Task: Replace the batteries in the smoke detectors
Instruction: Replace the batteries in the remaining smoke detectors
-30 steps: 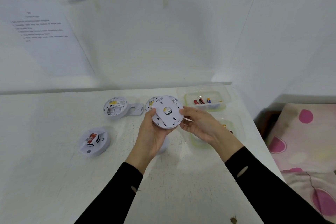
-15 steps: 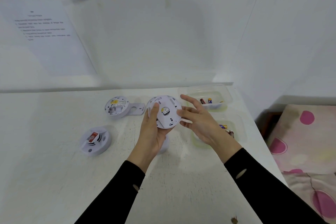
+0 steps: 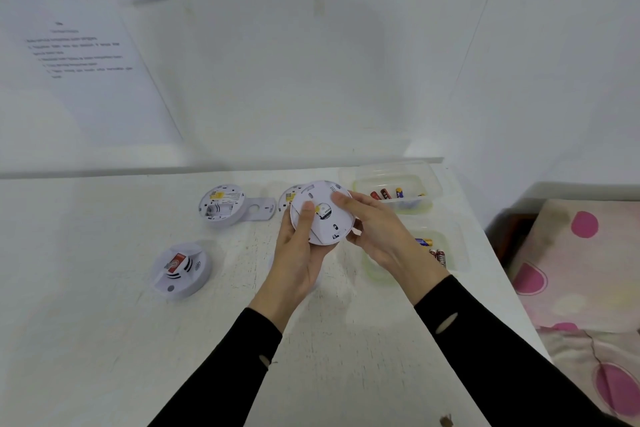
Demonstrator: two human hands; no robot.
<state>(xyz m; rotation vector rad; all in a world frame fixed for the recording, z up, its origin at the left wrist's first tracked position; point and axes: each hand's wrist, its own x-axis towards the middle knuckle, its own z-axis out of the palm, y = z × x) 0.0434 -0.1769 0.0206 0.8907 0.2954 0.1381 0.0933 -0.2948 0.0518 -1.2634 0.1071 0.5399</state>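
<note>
Four round white plastic smoke detectors show around the scuffed, chalky white table (image 3: pixel 104 340). Taking the held detector as the dial's centre, a domed detector (image 3: pixel 181 269) lies at eight o'clock, face up, with curved vent slots and a red sticker on its smooth shell. At ten o'clock an upturned detector (image 3: pixel 221 204) rests face down, its back showing a yellow label and an open battery recess. A flat mounting plate (image 3: pixel 259 209) with a round hole sits just beside it. A half-hidden detector (image 3: pixel 288 196), also yellow-labelled, peeks out behind the held one's upper left rim. The left hand (image 3: pixel 298 260) grips the held detector (image 3: pixel 325 218) above the table, thumb pressed across its flat matte side and fingers curled behind. The right hand (image 3: pixel 377 236) clasps the disc's right rim, one digit lying on the flat side near one o'clock and the others tucked under the edge. Both arms wear black sleeves (image 3: pixel 214 374). At two o'clock a clear rectangular far tub (image 3: pixel 412 206) holds cylindrical far batteries (image 3: pixel 385 193), red and blue-yellow. At four o'clock a clear near tub (image 3: pixel 372 270), partly behind the right wrist, holds near batteries (image 3: pixel 438 255). At three o'clock, off the table, lies cream fabric (image 3: pixel 588 270) with pink dots.
</note>
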